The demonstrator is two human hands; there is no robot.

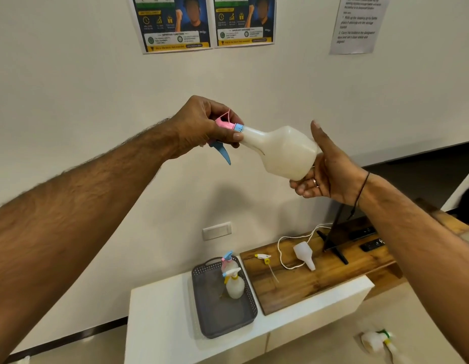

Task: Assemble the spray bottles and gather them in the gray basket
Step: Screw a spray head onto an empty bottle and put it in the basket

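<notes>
Held up in front of the wall, well above the furniture: a white bottle (283, 151), lying almost on its side, neck toward the left. Left hand (201, 127) has fingers and thumb curled round the pink-and-blue spray head (226, 127) at the neck; blue trigger hangs below the hand. Right hand (325, 166) cups the bottle's base, fingers curled beneath it, thumb standing up beside it.

Judgement: the head is being screwed onto the neck. Whether the collar is fully home cannot be told from here.

Below: gray basket (201, 308) on the white cabinet (162, 319), with two assembled bottles (233, 281) standing at its far end. Just beside it, on the wooden board (320, 279), a loose yellow-and-white spray head (264, 258) with its dip tube, and a bare bottle (304, 254) lying on its side, near a white cord (283, 248). Another bottle (377, 342) lies on the floor at lower right, blurred.

Risks:
- Cross-threading, since the bottle is tilted and the collar is hidden under the fingers; cause would be turning while head and neck are out of line.
- Slip at the base: the right hand only cradles it, so a hard twist could spin or drop the bottle.
- Setting it into the basket could topple the two standing ones.
</notes>
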